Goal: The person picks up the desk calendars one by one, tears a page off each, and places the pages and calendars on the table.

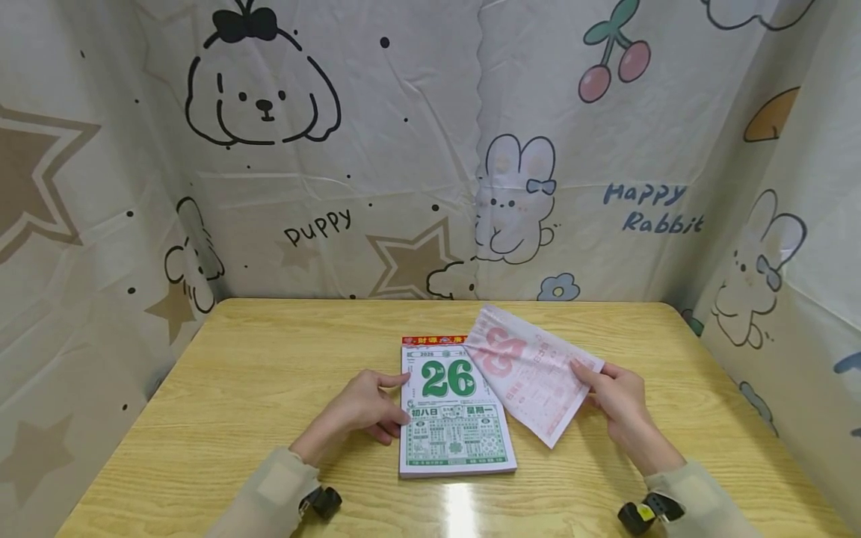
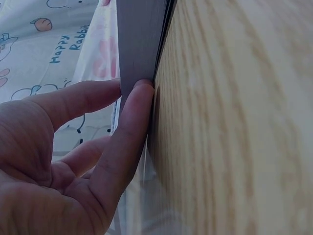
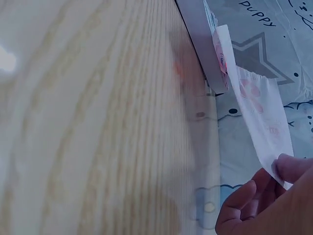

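Observation:
A thick tear-off calendar [image 1: 456,433] lies on the table, its top page showing a large green 26 under a red header strip. My left hand [image 1: 370,407] grips the left edge of the block. In the left wrist view, the fingertips [image 2: 142,90] meet the grey page edges [image 2: 139,44] close to the wood. On the other side, my right hand [image 1: 619,392] pinches the outer edge of a thin calendar page [image 1: 531,373] between thumb and fingers. That page is swung up and right, its back showing pink print, and its other end overlaps the calendar's upper right by the header.
The light wood table [image 1: 282,351] extends around the calendar. A patterned cloth [image 1: 403,149] with cartoon animals hangs along its back and both sides. A small black device [image 1: 323,502] is strapped on the left wrist, another [image 1: 639,515] on the right.

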The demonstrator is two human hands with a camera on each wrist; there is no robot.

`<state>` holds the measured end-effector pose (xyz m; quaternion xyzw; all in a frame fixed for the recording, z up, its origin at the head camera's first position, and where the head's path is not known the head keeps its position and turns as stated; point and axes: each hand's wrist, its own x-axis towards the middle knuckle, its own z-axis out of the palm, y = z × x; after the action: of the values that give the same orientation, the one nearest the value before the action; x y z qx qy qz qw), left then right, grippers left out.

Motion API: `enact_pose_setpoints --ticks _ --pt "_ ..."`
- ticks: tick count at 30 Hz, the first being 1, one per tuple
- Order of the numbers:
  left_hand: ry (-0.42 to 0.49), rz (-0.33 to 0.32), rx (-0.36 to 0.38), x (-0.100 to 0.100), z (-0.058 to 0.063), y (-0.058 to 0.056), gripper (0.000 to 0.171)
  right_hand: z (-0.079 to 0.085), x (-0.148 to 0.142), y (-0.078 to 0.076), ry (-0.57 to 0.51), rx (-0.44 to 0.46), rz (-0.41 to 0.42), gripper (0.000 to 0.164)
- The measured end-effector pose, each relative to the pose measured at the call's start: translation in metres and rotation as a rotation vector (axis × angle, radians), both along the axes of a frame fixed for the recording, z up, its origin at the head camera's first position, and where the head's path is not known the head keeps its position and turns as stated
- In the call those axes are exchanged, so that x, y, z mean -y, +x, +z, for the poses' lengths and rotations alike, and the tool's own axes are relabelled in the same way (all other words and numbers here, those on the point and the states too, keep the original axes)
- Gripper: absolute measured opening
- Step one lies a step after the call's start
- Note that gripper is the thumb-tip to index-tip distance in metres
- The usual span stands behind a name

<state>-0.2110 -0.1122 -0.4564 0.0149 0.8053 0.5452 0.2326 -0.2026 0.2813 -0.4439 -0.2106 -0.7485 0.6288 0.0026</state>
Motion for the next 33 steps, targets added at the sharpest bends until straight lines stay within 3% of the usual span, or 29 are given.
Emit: enact_pose_setpoints --ticks 16,27,33 --pt "0.011 -0.001 0.007 0.0011 -0.0016 -0.0002 0.079 0.0002 0.0008 -0.0030 -0.022 -0.021 -0.072 0.052" --pt "0.008 -0.006 0.014 0.0013 0.0018 0.0001 0.079 -0.0007 -0.0010 -0.0016 -0.025 -0.013 -0.048 0.053" --pt "0.072 -0.055 0.016 0.0069 0.0010 -0.0021 0.079 -0.0020 -0.0023 -0.0009 -0.036 -0.006 -0.028 0.052"
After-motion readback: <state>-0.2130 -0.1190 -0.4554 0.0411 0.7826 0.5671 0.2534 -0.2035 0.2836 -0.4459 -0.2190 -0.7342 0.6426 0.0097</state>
